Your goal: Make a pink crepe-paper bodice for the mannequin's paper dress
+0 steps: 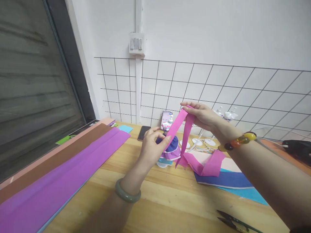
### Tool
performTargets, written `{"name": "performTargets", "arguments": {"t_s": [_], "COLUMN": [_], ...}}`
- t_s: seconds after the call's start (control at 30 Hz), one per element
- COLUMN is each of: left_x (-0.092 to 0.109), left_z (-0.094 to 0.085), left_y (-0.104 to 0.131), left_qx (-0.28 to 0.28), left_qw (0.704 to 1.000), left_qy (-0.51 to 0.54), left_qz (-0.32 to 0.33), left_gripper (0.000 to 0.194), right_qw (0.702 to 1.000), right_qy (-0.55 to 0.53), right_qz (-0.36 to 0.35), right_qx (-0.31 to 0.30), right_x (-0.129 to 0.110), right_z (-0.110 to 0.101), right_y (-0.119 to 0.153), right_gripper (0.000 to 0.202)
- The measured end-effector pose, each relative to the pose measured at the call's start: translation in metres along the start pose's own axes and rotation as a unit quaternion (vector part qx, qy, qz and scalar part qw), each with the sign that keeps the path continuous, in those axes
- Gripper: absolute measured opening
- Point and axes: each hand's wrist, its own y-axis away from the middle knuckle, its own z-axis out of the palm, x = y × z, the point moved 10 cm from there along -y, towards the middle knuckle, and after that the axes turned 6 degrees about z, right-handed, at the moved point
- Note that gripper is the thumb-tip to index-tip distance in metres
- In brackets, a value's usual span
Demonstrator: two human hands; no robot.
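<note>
Pale wooden tabletop (165, 207), with a long, matte pink strip of crepe-like material (176, 127) held up above it between my hands.
I judge the strip light, limp and quick to crease, likely to tear or stretch under a hard pull, yet dry enough not to slip; a flat, gentle pinch across its width suits it best. My right hand (197, 112) presses its upper fold between thumb and fingers, fingertips stretched out, with a length hanging below. My left hand (152, 145) pinches it lower down, thumb in front; which finger backs it I cannot tell. Behind this stands a small figure in a tiered blue, purple and turquoise skirt (173, 155); whether the strip touches it is unclear.
</note>
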Motion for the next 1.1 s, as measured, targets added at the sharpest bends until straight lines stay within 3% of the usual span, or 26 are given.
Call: {"name": "performTargets", "arguments": {"t_s": [0.3, 0.47, 0.83, 0.93, 1.1], "left_x": [-0.007, -0.012, -0.015, -0.013, -0.013], "left_z": [0.014, 0.015, 0.014, 0.014, 0.014], "left_y": [-0.002, -0.003, -0.005, -0.005, -0.005], "left_qx": [-0.046, -0.036, -0.028, -0.047, -0.054], "left_qw": [0.994, 0.994, 0.994, 0.992, 0.989], "left_qy": [0.097, 0.098, 0.104, 0.118, 0.134], "left_qz": [-0.024, -0.027, -0.016, -0.021, -0.032], "left_gripper": [0.022, 0.022, 0.021, 0.021, 0.022], "right_qw": [0.999, 0.998, 0.997, 0.997, 0.995], "right_qy": [-0.033, -0.044, -0.057, -0.066, -0.094], "right_qz": [0.008, 0.019, 0.046, 0.039, -0.011], "right_qx": [0.023, 0.029, -0.004, -0.002, 0.042], "right_x": [0.009, 0.023, 0.054, 0.052, 0.023], "right_z": [-0.005, -0.005, 0.023, 0.025, 0.008], "right_y": [-0.007, -0.012, -0.022, -0.02, -0.007], "right_gripper": [0.022, 0.022, 0.025, 0.026, 0.028]}}
